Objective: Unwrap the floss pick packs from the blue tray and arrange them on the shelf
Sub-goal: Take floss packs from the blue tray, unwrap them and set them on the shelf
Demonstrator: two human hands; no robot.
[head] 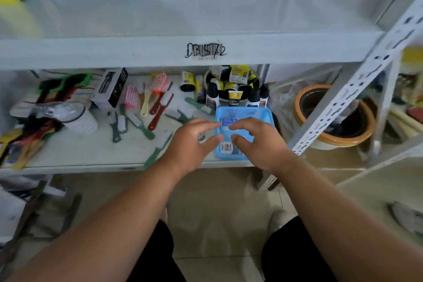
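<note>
A light blue plastic tray [242, 112] sits on the lower white shelf [96, 151], near its front edge. Inside it lie floss pick packs [227, 124] with blue and white labels, wrapped in clear film. My left hand [192, 142] hovers at the tray's left side and my right hand [254, 139] is over its middle. On both hands the fingers are spread and curled, with thumb and fingertips around the film over the packs. Whether either hand grips the film is blurred.
Brushes and combs [146, 107] lie scattered left of the tray. Black and yellow tubes and bottles [233, 89] stand behind it. A white cup [80, 119] and a boxed item [112, 89] sit further left. A perforated shelf post [357, 84] and an orange-rimmed pot [332, 117] are to the right.
</note>
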